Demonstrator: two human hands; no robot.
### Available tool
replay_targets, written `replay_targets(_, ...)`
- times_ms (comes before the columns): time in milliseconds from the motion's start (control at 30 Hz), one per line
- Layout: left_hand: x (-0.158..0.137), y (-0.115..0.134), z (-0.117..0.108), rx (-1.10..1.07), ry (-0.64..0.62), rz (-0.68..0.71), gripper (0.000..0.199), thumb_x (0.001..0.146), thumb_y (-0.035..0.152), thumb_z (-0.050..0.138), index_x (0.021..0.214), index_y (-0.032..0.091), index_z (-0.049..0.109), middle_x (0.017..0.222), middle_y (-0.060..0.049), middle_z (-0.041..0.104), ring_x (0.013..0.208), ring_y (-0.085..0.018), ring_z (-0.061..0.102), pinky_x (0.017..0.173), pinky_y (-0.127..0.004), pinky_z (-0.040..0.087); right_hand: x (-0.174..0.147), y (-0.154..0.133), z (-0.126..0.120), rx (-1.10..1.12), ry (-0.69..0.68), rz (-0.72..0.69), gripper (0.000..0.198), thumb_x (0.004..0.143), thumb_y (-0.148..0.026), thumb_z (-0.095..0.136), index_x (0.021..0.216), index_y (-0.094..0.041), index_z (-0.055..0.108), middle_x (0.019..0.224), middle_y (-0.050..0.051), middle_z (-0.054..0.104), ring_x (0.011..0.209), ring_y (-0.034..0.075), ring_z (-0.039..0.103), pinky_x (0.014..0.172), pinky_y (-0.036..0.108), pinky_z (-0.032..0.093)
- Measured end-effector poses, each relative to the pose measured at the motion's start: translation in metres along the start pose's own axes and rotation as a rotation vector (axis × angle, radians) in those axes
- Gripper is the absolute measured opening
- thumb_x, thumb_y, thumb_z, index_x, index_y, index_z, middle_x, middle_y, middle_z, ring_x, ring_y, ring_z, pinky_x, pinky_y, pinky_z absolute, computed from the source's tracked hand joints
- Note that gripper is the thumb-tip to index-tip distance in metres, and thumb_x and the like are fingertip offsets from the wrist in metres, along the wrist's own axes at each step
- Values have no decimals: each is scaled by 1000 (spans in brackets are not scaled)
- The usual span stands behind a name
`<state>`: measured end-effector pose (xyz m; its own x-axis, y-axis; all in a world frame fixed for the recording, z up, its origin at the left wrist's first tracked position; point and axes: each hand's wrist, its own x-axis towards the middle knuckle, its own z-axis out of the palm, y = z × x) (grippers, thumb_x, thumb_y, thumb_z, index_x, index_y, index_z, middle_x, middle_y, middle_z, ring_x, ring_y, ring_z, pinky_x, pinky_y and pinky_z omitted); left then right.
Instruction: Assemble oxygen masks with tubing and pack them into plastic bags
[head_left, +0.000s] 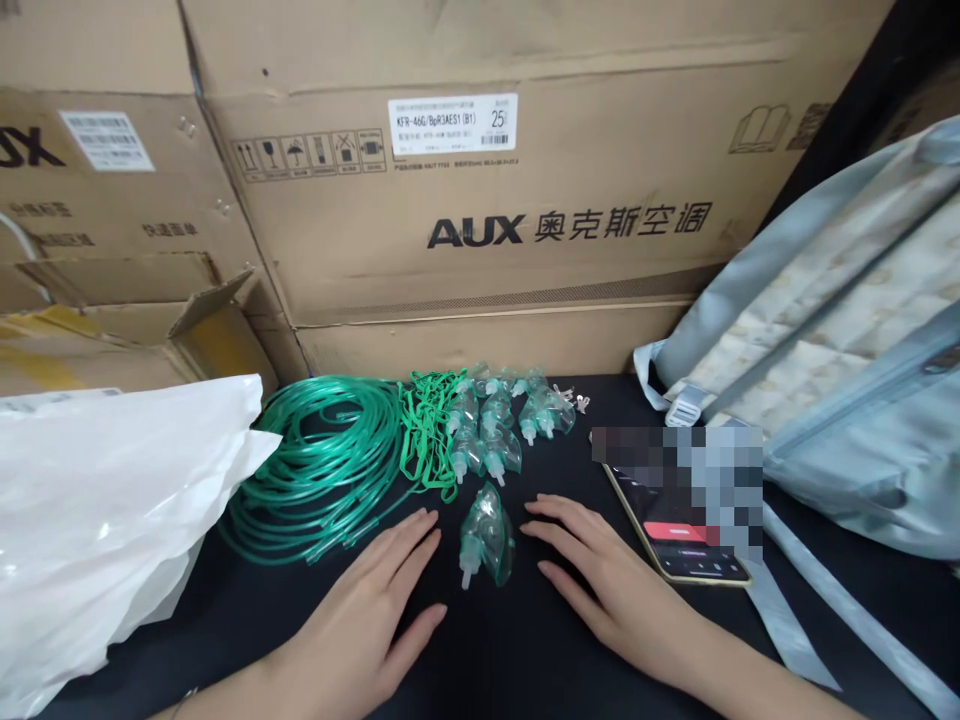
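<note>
The left hand (367,610) and the right hand (607,575) are closest, palm down at the black bench (480,670). The left's long fingers lie nearly together with the thumb apart; the right's are slightly spread, thumb also apart. Between the hands, near both sets of fingertips, sits one clear green mask (493,535), its pale connector pointing toward the camera. Beyond it more masks (501,445) stand grouped, with green straps (427,430) beside them and coiled green tubing (322,470) farther left. A phone (679,530) lies right of the right hand, near a light-blue backpack (862,400)
</note>
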<state>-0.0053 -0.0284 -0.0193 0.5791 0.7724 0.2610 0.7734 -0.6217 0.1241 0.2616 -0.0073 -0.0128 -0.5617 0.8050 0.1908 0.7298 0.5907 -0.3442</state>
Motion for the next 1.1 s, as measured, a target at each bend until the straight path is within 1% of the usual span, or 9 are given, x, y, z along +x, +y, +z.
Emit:
replay_targets(100,1,-2,1,30,-39,54,53,86,30,41,135,15,29,140,-12,34,127,-26,34,97,-40,40,1,2,2,3,-8,9,32,88,-25,39,118,-24,50,126,8,46,121,23,38,100,43,34)
replay_targets(233,3,-7,10,19,-19,123,62,85,28,41,140,16,14,142,-12,28,129,-27,28,99,-42,37,4,1,2,-5,-7,-4,36,88,-24,38,122,-26,48,127,8,46,121,23,38,100,42,36)
replay_targets(300,3,-9,13,1,-15,132,65,85,28,42,141,17,11,143,-11,27,129,-27,27,100,-42,36,4,1,3,-10,-10,-4,36,87,-23,39,122,-26,48,127,8,46,122,22,38,100,42,36)
replay_targets(367,3,-10,13,-15,-28,116,63,85,29,42,140,18,14,143,-11,26,130,-27,27,100,-43,36,4,1,3,-10,-10,6,37,87,-23,39,122,-26,48,128,7,45,123,22,37,101,41,35)
replay_targets(467,5,-8,7,-16,-66,78,56,86,31,41,138,18,23,143,-10,28,129,-27,28,99,-44,36,4,2,4,-18,-25,9,38,88,-24,38,125,-25,46,130,7,44,126,22,33,105,44,29)
replay_targets(533,7,-6,1,-9,-86,74,54,86,31,40,137,17,27,142,-11,30,129,-27,29,98,-44,37,4,2,4,-20,-47,0,39,88,-24,36,127,-23,45,132,7,42,128,22,30,107,45,26)
replay_targets(667,7,-5,-4,-27,-86,81,57,86,31,41,138,18,22,141,-11,31,128,-27,31,98,-43,38,3,3,3,1,-51,-6,39,88,-23,36,126,-22,45,133,8,41,130,21,28,105,43,30)
replay_targets(767,6,-5,-4,-45,-81,68,58,86,30,42,139,21,20,142,-10,29,128,-27,30,99,-43,37,3,3,4,10,-42,-10,39,88,-22,37,126,-21,46,132,8,43,129,22,29,105,44,30)
replay_targets(1100,5,-5,-3,-69,-74,58,58,86,29,44,139,22,21,142,-9,29,129,-26,29,100,-43,36,3,2,4,18,-11,-20,39,87,-21,39,125,-22,47,130,8,45,128,22,31,104,43,32)
